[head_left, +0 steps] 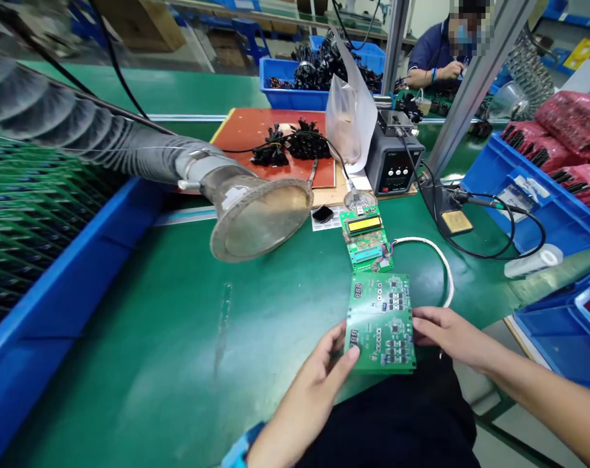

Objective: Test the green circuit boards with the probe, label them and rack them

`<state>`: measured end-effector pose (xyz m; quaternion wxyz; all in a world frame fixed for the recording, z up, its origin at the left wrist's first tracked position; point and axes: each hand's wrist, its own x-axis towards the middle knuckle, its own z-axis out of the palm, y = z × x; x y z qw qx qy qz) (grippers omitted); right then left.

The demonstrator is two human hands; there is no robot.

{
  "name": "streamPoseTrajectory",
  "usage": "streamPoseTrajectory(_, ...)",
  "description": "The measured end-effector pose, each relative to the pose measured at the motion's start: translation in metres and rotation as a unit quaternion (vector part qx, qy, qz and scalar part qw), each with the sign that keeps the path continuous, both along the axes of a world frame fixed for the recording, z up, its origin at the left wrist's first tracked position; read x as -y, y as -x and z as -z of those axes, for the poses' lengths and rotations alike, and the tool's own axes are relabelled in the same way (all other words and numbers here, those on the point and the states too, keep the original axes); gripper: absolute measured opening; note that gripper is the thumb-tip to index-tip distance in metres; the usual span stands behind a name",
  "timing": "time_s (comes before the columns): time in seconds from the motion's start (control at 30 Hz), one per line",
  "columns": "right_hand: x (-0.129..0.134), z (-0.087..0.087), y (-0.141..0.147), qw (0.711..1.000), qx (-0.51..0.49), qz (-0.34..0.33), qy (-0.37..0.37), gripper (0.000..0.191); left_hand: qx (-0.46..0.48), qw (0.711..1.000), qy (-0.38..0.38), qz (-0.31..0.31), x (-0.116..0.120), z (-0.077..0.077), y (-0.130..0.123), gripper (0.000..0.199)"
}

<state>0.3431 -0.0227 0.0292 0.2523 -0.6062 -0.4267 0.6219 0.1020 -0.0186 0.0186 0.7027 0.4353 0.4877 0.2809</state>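
Dark-clad lap (397, 422) nearest camera, below near edge of tabletop (178, 325). Green board panel (381, 315) just above lap, held from opposite sides, likely to keep it level and steady. Left hand (321, 367): fingers curled round left edge, thumb on top by lower display (354, 336), closed on panel. Right hand (441, 328): fingers bent, closed on right edge; underside grip hidden. LCD board (366, 239) just beyond, probably for easy reach. Funnel hood (263, 221) angled over tabletop, presumably drawing fumes.

left fingers (332, 335): partly behind circuit board (373, 318) | hose (129, 146): cut by left edge | black station (385, 183): lettering too small
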Motion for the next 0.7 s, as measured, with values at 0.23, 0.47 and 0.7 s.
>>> streamPoseTrajectory(0.23,0.021,-0.002,-0.039,0.865,0.477,-0.077,-0.139,0.022,0.063,0.991,0.106,-0.048,0.013,0.012,-0.012,0.077)
streamPoseTrajectory(0.47,0.019,0.026,-0.049,0.989,0.149,-0.012,-0.016,0.018,-0.149,0.974,-0.169,0.028,-0.063,0.025,-0.006,0.057)
streamPoseTrajectory(0.7,-0.009,-0.006,-0.050,0.977,-0.010,0.176,-0.121,0.046,-0.085,0.948,-0.277,0.132,-0.088,0.033,-0.007,0.065)
